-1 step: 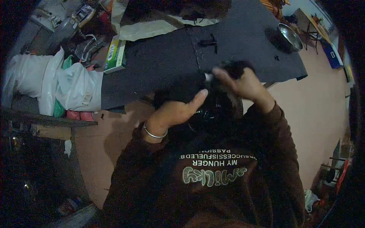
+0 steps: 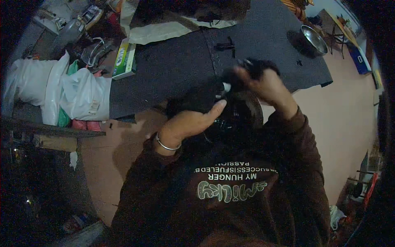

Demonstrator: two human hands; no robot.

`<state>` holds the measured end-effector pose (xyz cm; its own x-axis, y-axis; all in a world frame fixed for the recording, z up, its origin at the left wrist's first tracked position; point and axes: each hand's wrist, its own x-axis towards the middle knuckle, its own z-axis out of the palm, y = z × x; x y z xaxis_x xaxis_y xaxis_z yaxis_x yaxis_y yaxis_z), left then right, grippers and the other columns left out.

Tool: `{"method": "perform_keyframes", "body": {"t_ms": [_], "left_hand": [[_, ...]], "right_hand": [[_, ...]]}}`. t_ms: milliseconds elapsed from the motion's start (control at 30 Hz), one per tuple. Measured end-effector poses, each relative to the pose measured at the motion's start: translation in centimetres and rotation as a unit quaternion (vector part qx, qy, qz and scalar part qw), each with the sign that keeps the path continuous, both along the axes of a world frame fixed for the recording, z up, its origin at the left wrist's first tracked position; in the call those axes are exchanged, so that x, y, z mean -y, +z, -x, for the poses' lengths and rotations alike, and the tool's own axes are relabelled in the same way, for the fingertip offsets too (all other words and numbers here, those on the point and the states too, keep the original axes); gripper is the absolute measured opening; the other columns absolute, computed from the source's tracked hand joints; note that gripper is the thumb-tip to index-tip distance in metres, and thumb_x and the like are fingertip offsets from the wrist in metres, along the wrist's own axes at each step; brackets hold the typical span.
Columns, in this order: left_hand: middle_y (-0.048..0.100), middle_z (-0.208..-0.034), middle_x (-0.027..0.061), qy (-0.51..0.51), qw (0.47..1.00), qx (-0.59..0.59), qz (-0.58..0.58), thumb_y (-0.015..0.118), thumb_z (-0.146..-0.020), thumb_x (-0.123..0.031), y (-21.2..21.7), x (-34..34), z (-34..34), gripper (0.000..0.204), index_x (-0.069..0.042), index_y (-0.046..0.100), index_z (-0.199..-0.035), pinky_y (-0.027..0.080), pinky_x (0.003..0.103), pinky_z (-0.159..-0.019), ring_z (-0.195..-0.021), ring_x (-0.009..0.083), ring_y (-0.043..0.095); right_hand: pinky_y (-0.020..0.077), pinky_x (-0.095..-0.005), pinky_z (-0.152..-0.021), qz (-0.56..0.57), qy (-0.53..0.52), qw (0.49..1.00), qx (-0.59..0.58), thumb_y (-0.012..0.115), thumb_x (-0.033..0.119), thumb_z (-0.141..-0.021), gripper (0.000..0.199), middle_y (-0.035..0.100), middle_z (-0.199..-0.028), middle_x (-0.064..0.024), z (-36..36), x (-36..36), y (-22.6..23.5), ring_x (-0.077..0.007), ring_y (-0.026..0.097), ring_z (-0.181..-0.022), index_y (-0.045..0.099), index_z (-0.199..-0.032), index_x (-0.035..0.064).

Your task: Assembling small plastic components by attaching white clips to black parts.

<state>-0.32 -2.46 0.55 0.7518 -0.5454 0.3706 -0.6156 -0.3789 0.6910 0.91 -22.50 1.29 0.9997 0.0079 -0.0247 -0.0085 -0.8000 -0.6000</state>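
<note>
My left hand (image 2: 187, 125), a bangle at its wrist, is closed on a bulky black object (image 2: 193, 96) at the table's near edge, its thumb along the side facing me. A small white piece (image 2: 226, 87) shows at that object's right end. My right hand (image 2: 265, 85), partly smeared by motion, is closed round another dark object (image 2: 267, 67) with a few shiny spots, just right of the white piece. The kind of either object cannot be made out in the dim light. Black glossy material (image 2: 230, 119) lies below and between my hands.
A dark-covered table (image 2: 164, 61) bears a green and white box (image 2: 124, 61), a small black T-shaped item (image 2: 228, 46) and a metal bowl (image 2: 313, 40) at the right. White plastic bags (image 2: 82, 92) stand at the left. A blue case (image 2: 359, 59) is at the far right.
My right hand and its dark object have shifted slightly up and right, away from the left hand. The white piece shows more fully. The left hand is nearly still.
</note>
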Motion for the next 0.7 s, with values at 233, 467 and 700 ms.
{"method": "perform_keyframes", "body": {"t_ms": [233, 467, 700], "left_hand": [[0.056, -0.091, 0.0152, 0.037, 0.997, 0.059, -0.03, 0.051, -0.077, -0.024, -1.7, 0.9, -0.6, 0.03, 0.002, 0.054, -0.091, 0.04, 0.034, -0.078, -0.084, 0.0291, 0.053], [0.056, -0.089, 0.0192, 0.141, 0.965, 0.219, -0.009, 0.056, -0.073, -0.015, 0.2, -0.1, -1.5, 0.027, 0.006, 0.054, -0.09, 0.042, 0.034, -0.076, -0.082, 0.0313, 0.054], [0.057, -0.086, 0.0177, 0.111, 0.965, 0.238, 0.02, 0.055, -0.074, -0.015, -0.8, 1.4, -2.4, 0.029, 0.004, 0.053, -0.095, 0.044, 0.034, -0.072, -0.079, 0.0292, 0.056]], "right_hand": [[0.0449, -0.0357, -0.052, 0.252, 0.062, 0.96, 0.105, 0.041, 0.028, -0.082, 0.027, 0.058, -0.074, -0.0149, -5.4, 2.3, -4.1, -0.0298, 0.058, -0.064, 0.056, -0.087, 0.0057], [0.0457, -0.0319, -0.058, 0.196, -0.008, 0.977, 0.089, 0.046, 0.019, -0.079, 0.02, 0.058, -0.076, -0.0145, -3.6, 2.1, -3.2, -0.0248, 0.059, -0.068, 0.056, -0.089, 0.0051], [0.042, -0.0245, -0.055, -0.245, -0.044, 0.965, 0.083, 0.054, 0.016, -0.077, 0.015, 0.056, -0.068, -0.004, 0.4, -0.6, -0.7, -0.009, 0.051, -0.061, 0.057, -0.081, 0.0013]]}}
